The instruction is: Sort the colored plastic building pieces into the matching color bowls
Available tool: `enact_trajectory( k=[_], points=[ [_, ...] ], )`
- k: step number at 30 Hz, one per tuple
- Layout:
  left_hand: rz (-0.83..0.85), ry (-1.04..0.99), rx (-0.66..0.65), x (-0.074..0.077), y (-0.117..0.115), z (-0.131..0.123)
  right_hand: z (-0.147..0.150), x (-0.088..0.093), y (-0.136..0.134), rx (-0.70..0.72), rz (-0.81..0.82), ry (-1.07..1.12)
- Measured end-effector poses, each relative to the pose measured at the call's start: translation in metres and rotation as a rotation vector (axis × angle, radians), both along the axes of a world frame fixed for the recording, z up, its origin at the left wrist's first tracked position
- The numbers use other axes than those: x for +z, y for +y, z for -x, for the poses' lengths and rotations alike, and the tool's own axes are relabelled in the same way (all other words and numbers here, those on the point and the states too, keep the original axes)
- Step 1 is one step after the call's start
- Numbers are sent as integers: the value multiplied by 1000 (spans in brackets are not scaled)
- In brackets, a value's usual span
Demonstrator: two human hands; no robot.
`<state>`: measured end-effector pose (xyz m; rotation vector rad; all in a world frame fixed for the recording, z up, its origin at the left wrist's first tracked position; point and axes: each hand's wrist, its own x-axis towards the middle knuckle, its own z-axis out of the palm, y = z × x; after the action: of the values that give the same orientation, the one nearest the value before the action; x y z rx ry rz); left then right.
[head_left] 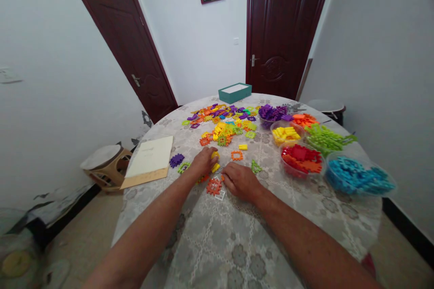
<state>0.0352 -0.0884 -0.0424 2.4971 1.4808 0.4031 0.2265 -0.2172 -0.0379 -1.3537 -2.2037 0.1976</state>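
Note:
My left hand (204,161) is at the middle of the table, its fingers curled by a yellow piece (215,168). Facing it, my right hand (241,180) has its fingers bent together beside a small orange piece (223,177); what lies within its grip is hidden. Between and below the hands, an orange-red gear-edged piece (213,186) overlaps a white one (220,195). An orange frame piece (237,156) and a short yellow piece (243,147) lie just beyond. A green piece (256,167) rests right of my right hand, a purple piece (176,160) left of my left.
Mixed pieces (222,131) are heaped farther back, before a green box (235,93). Bowls of purple, yellow, red (301,160), green and blue (359,176) pieces stand at the right. A paper pad (151,156) lies at the left edge, near a stool (105,162).

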Motion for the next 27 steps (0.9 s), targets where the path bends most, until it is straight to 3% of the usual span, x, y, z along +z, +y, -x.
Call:
enact_trajectory(
  k=[8, 13, 27],
  points=[
    [73, 31, -17, 17, -18, 4, -24, -2, 16, -258, -15, 127],
    [41, 106, -44, 23, -32, -10, -23, -5, 23, -255, 49, 100],
    [67, 191, -13, 27, -27, -16, -23, -3, 23, -251, 41, 82]
  ],
)
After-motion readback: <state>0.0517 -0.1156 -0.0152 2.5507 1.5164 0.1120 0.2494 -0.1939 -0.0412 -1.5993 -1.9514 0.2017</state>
